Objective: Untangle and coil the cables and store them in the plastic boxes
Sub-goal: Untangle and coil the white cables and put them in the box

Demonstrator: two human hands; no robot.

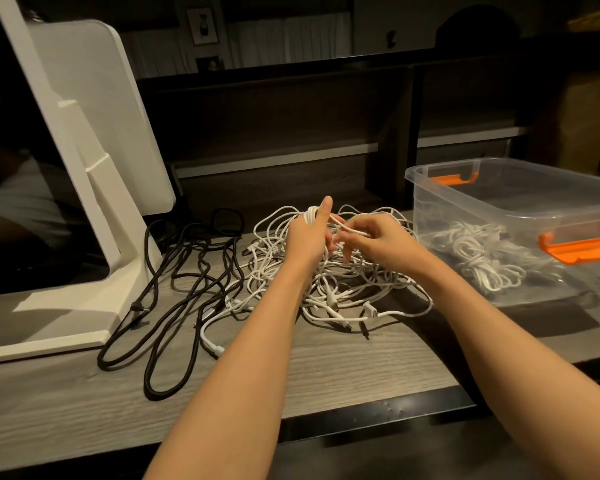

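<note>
A tangled heap of white cables (347, 292) lies mid-table. Above it my left hand (309, 233) holds a small coil of white cable (311, 213) looped round its fingers, thumb pointing up. My right hand (374, 237) pinches the free strand of that white cable (347, 229) just right of the coil. A clear plastic box (430, 195) with orange latches (582, 247) stands at the right, and several coiled white cables (475, 251) lie inside it.
Loose black cables (187, 278) sprawl left of the white heap. A white monitor stand (84, 306) and the monitor's back (94, 109) fill the left side. The wooden table's front edge (222, 431) runs below my forearms. Dark shelving stands behind.
</note>
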